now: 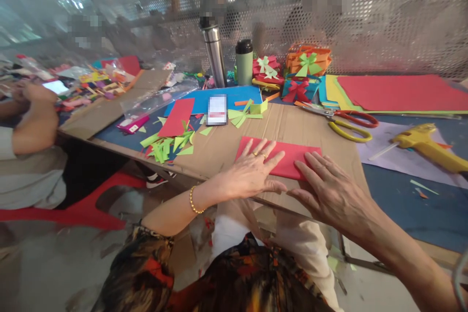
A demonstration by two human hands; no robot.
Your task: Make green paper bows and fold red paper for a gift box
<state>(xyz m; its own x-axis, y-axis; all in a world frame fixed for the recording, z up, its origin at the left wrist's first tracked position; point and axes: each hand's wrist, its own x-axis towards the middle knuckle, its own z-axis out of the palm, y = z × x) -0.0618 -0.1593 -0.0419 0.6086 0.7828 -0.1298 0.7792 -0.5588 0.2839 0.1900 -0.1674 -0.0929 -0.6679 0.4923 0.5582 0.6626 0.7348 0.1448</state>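
A folded piece of red paper [288, 156] lies flat on the cardboard [310, 122] in front of me. On its left part rests my left hand [258, 168], palm down with the fingers spread. My right hand [323, 185] lies on the paper's right end, fingers stretched out and thumb pointing at the left thumb. Neither hand grips anything. Beyond the paper are a phone [217, 109] with a lit screen and some light green paper strips [243, 116]. Scissors [338, 118] with red and yellow handles lie beyond my right hand.
A yellow glue gun [427, 144] lies at the right on pale paper. Red sheets [405, 92] are stacked behind it. A steel flask [214, 53], a green bottle [244, 61] and paper baskets [309, 61] stand at the back. Green scraps [164, 148] lie left; another person [32, 122] sits there.
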